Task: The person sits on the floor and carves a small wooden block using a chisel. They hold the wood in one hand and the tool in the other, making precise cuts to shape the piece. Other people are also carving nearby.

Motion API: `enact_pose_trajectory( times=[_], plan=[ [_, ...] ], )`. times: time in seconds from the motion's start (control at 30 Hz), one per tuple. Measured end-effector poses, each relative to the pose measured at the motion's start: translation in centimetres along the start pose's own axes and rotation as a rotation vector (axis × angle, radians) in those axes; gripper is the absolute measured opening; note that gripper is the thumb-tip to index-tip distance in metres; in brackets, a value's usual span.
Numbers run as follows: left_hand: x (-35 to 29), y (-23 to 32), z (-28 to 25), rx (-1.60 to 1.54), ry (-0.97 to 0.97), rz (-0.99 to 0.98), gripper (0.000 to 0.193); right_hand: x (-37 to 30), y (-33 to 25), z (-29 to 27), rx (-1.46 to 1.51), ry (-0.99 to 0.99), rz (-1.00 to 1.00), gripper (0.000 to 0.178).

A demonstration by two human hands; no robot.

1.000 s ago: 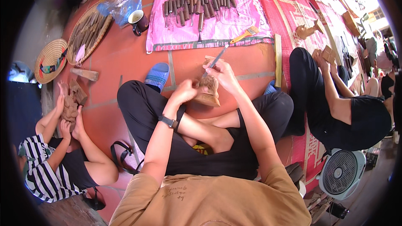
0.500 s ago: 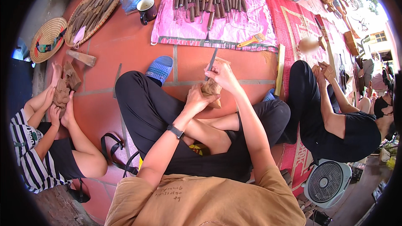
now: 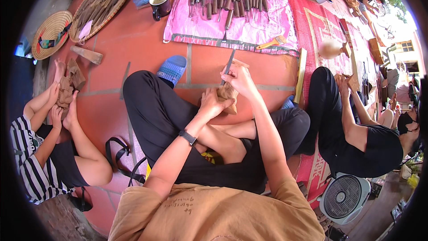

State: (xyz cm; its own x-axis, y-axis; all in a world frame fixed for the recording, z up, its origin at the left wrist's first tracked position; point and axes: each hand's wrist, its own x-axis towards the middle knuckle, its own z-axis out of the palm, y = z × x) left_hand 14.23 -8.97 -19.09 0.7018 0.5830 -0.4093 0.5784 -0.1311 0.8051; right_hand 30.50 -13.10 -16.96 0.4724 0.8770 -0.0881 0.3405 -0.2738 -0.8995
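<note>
A light brown carved wood block (image 3: pixel 229 95) rests above my crossed legs. My left hand (image 3: pixel 213 103) is closed round its near left side. My right hand (image 3: pixel 239 80) pinches a narrow, dark, flat file (image 3: pixel 228 66) over the block's top. The file stands steeply, its upper end pointing away from me. Its lower end is hidden behind my fingers, so I cannot tell whether it touches the wood.
Ahead, a pink sheet (image 3: pixel 180 29) bears several wooden-handled carving tools (image 3: pixel 228 2) and a yellow-handled brush (image 3: pixel 272 42). A dark mug (image 3: pixel 159 5) stands beside it. Co-workers sit at left and right, each holding carved wood. A box fan (image 3: pixel 342 196) stands at lower right.
My view has shifted slightly. The file's upper end has moved a little right and away from me, with my right hand still gripping it. My left hand keeps its hold on the wood.
</note>
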Motion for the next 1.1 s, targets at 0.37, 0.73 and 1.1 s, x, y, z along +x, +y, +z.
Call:
enact_pose_trajectory(
  times=[0.37, 0.73, 1.1],
  plan=[
    [0.6, -0.4, 0.1, -0.002, -0.002, -0.005, 0.086, -0.2, -1.7, -0.3, -0.074, -0.013, 0.011, 0.008],
    [0.3, -0.3, 0.1, 0.008, 0.005, -0.013, 0.085, 0.2, -1.7, 0.0, -0.091, 0.043, -0.013, 0.010],
    [1.0, -2.4, 1.0, -0.118, 0.029, 0.083, 0.089, 0.3, -0.5, -0.2, -0.164, 0.024, -0.013, 0.010]
  ],
)
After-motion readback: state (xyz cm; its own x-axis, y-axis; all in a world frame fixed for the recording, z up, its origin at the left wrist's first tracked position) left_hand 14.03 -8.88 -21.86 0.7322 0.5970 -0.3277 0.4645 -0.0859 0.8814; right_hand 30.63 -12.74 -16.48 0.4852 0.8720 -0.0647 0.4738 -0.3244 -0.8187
